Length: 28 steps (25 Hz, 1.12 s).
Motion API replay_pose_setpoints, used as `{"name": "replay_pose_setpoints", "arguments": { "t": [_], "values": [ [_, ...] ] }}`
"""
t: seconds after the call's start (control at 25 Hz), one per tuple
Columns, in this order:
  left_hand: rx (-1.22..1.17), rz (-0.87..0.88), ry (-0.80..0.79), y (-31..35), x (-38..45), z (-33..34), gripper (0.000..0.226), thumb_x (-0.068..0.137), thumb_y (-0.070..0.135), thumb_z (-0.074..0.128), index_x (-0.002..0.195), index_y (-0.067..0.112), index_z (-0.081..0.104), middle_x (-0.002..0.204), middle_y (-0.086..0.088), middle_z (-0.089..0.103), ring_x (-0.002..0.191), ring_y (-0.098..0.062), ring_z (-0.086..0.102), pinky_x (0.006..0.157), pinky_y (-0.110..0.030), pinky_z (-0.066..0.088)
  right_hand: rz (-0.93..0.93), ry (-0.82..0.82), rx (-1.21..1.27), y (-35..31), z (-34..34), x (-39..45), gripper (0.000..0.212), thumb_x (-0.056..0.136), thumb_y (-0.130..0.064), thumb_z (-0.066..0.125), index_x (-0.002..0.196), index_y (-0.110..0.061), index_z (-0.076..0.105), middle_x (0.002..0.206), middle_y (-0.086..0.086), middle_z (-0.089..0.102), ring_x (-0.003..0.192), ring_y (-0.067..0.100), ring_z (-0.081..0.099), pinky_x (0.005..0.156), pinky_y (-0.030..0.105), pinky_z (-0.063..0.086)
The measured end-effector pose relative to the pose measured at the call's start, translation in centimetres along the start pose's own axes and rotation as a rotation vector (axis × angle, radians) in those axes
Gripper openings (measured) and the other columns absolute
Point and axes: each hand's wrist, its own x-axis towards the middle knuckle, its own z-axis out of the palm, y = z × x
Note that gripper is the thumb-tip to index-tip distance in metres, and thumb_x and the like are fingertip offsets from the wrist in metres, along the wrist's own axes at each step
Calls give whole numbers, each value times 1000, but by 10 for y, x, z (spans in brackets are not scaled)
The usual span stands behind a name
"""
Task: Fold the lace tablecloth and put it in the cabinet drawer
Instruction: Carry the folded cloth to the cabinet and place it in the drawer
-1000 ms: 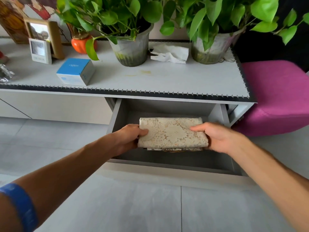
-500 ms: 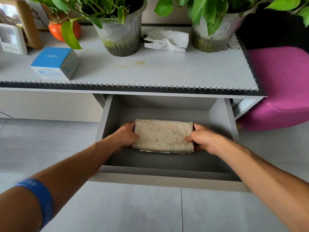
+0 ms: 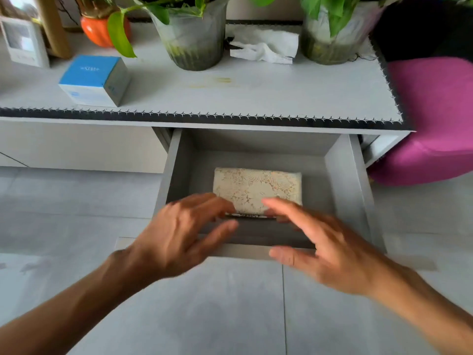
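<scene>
Both hands have released the tablecloth (image 3: 257, 190) in the drawer (image 3: 340, 185).

left hand (image 3: 179, 242) open, empty | right hand (image 3: 325, 252) open, empty

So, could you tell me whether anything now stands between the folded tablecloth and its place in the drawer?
Nothing visible does. The tablecloth already lies folded on the floor of the open drawer, alone there. The left hand and right hand are open at the drawer's front edge.
</scene>
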Motion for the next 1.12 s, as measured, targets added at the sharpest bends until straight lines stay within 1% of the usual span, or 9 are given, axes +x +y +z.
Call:
{"name": "replay_pose_setpoints", "arguments": {
  "t": [0.08,0.16,0.2,0.32,0.44,0.6,0.8,0.96,1.12],
  "values": [
    [251,279,-10,11,-36,10,29,98,30,47,124,19,55,105,0,62,83,-17,64,66,-35,56,-254,106,-349,-2,21,-24,51,94,-36,59,143,-29,44,127,-12,62,112,11,59,95,26,46],
    [589,449,-37,3,-59,30,44,93,21,43,137,18,46,132,-10,51,110,-30,64,88,-44,56,-427,241,-553,3,42,-36,46,96,-19,55,141,-17,48,140,5,56,124,27,56,104,42,44],
    [732,493,-81,-2,-67,37,53,91,23,42,143,20,39,147,-13,38,127,-34,52,103,-48,45,-518,244,-646,8,51,-41,46,98,-20,50,144,-15,45,149,8,47,135,30,47,112,47,37],
    [928,573,-156,-19,-73,47,69,88,26,41,153,19,20,163,-13,2,145,-33,15,119,-49,6,-611,186,-1054,33,65,-51,50,101,-25,38,150,-17,37,161,2,28,148,24,25,124,44,11],
    [954,694,-258,-33,-59,50,76,83,23,52,153,18,23,162,-6,12,148,-28,13,120,-45,-4,-506,175,-1136,46,65,-39,53,98,-18,31,151,-14,34,163,0,23,151,21,15,124,39,4],
    [1098,526,-162,-45,-25,49,79,82,20,55,154,16,21,161,-5,18,148,-23,16,120,-44,0,-474,308,-1153,68,48,-14,58,94,-7,33,152,-10,31,164,3,21,151,22,17,124,40,8],
    [996,152,-32,-56,1,51,85,82,22,58,155,18,15,164,-7,8,150,-28,8,120,-53,10,-134,356,-1082,94,32,-1,71,86,-6,47,153,-6,24,165,6,16,151,24,15,122,45,16],
    [1040,39,-42,-65,29,40,86,80,22,60,154,17,17,163,-10,9,149,-33,9,117,-58,17,114,319,-993,100,26,22,85,80,-5,55,155,-4,15,166,6,6,152,26,12,121,50,19],
    [1030,-23,-131,-77,57,33,89,84,37,57,155,15,9,163,-11,-4,149,-36,0,118,-59,10,233,254,-898,104,16,50,97,71,-7,67,154,-6,19,166,3,2,151,27,14,119,53,21]
  ]
}}
